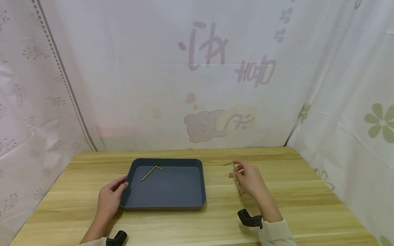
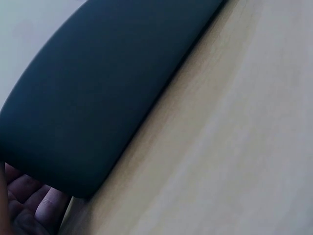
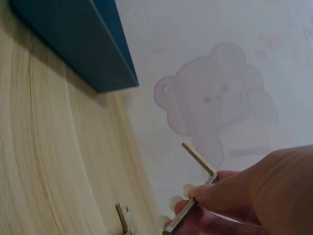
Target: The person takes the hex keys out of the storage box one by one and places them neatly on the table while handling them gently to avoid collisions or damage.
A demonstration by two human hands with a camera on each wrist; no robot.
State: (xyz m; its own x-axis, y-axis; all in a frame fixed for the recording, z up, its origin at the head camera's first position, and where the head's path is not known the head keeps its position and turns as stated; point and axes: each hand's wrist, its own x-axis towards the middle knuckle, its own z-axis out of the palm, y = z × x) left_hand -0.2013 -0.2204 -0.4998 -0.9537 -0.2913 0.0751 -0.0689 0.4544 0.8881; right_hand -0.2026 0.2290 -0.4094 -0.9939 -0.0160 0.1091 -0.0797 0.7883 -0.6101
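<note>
A dark grey rectangular tray point(image 1: 172, 191) stands on the table, one L-shaped brass-coloured hex key point(image 1: 149, 173) lying inside toward its back left. My left hand point(image 1: 110, 196) grips the tray's left side, thumb over the rim and fingers curled outside against the wall. Right of the tray, my right hand point(image 1: 250, 179) pinches a second hex key point(image 3: 199, 188) between thumb and fingers, its short arm pointing away from the palm. Below that hand, several more hex keys point(image 1: 239, 188) lie on the table, partly hidden by the fingers.
The wooden table point(image 1: 295, 201) has light grain and reaches back to a printed curtain point(image 1: 147, 85) that hangs behind and at both sides. Black wrist mounts point(image 1: 249, 218) sit at both sleeve cuffs.
</note>
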